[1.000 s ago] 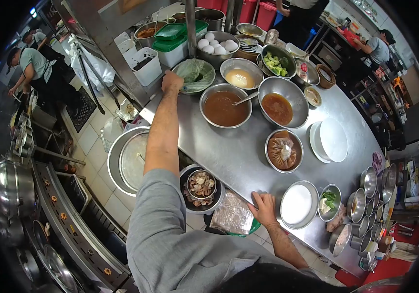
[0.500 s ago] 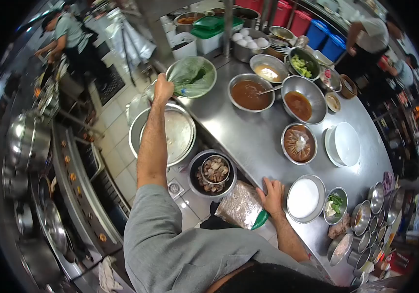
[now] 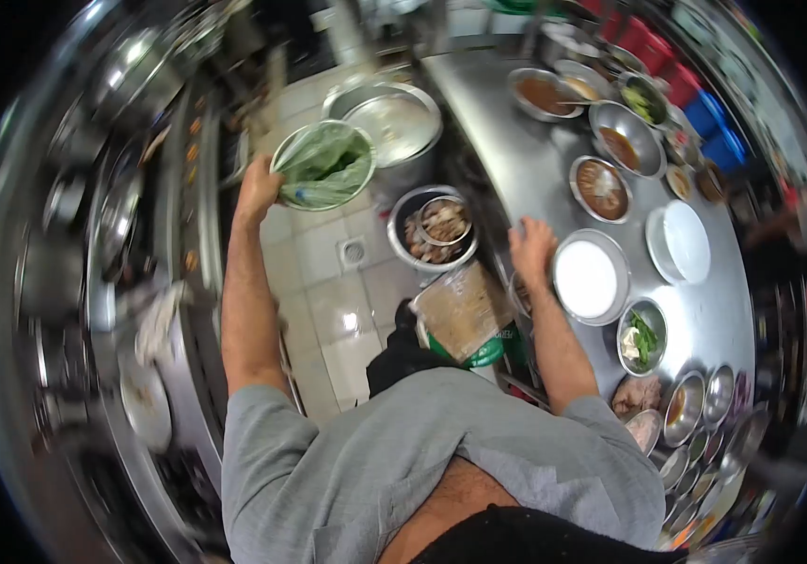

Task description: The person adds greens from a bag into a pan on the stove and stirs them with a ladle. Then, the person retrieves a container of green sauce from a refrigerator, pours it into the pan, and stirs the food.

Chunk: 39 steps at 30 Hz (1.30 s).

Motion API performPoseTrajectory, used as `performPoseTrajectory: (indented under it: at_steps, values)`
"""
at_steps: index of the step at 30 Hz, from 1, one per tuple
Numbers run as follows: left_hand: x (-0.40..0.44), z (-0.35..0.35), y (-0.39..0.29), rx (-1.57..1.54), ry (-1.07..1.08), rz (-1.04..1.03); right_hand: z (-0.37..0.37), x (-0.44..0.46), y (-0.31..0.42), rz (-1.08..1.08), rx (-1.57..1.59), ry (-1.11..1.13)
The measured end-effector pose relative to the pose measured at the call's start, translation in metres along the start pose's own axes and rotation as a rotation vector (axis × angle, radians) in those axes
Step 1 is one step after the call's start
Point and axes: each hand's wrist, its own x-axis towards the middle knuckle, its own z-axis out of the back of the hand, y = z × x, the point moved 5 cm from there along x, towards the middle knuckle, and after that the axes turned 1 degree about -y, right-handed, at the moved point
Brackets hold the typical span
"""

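My left hand grips the rim of a round bowl and holds it over the floor. Inside lies a green plastic bag with dark green contents. My right hand is at the edge of the steel table, fingers apart, with nothing in it. Just right of it stands a bowl of white liquid. Below and left of the right hand, a metal bowl of mushroom pieces sits inside a larger bowl.
A large pot with a flat lid stands behind the held bowl. A wrapped box rests near my body. Bowls of brown sauce and white bowls are on the table. A stove counter runs along the left.
The left hand has lifted the bowl with the green bag off the table and carried it left over the floor. The view has turned toward the stove. My right hand stays near the table edge.
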Motion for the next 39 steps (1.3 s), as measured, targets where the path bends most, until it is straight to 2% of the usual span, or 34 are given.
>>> performPoseTrajectory:
  at_steps: [2,4,6,11,13,14,16,18,19,22,24,26,28,29,31,32,34,35,39]
  values:
    - [-0.066,0.035,0.013,-0.012,-0.075,0.037,0.001,0.0,0.001,0.019,0.044,0.036]
    - [-0.131,0.08,0.022,-0.016,-0.195,0.113,-0.01,-0.002,-0.007,0.06,0.226,0.036]
    - [-0.185,0.127,0.041,0.02,-0.213,0.129,-0.016,-0.001,-0.009,0.141,0.203,0.002]
    - [-0.36,0.225,0.059,-0.004,-0.435,0.32,-0.022,-0.021,0.002,0.053,0.269,0.106]
    - [-0.43,0.254,0.06,0.005,-0.508,0.353,-0.04,-0.042,0.024,0.09,0.545,0.209]
    - [-0.465,0.265,0.062,0.013,-0.521,0.363,-0.035,-0.063,0.051,0.016,0.63,0.374]
    - [-0.532,0.288,0.067,0.021,-0.586,0.414,-0.059,-0.11,0.101,0.082,0.768,0.645]
    - [-0.601,0.307,0.071,0.073,-0.685,0.525,-0.074,-0.167,0.162,0.267,0.814,0.77]
    - [-0.635,0.316,0.073,0.084,-0.735,0.55,-0.065,-0.2,0.198,0.277,0.867,0.895]
    - [-0.737,0.335,0.078,0.097,-0.817,0.658,0.014,-0.313,0.316,0.338,0.991,1.261]
    - [-0.805,0.355,0.093,0.115,-0.902,0.696,0.074,-0.389,0.378,0.555,1.076,1.452]
    - [-0.867,0.371,0.092,0.284,-0.907,0.73,0.129,-0.464,0.425,0.751,1.191,1.563]
    - [-0.926,0.388,0.101,0.286,-0.954,0.764,0.175,-0.531,0.462,0.887,1.276,1.596]
    - [-0.953,0.4,0.107,0.329,-0.951,0.796,0.202,-0.559,0.479,0.904,1.27,1.606]
    - [-0.999,0.413,0.117,0.352,-0.958,0.834,0.253,-0.604,0.503,1.26,1.139,1.324]
    - [-1.016,0.421,0.116,0.439,-0.944,0.877,0.261,-0.624,0.513,1.279,1.134,1.325]
    - [-1.046,0.433,0.119,0.529,-0.935,0.924,0.275,-0.659,0.532,1.565,0.737,0.614]
    - [-1.058,0.437,0.121,0.537,-0.95,0.932,0.275,-0.665,0.541,1.568,0.751,0.469]
    - [-1.097,0.457,0.138,0.59,-0.982,0.947,0.282,-0.659,0.586,1.516,0.602,0.424]
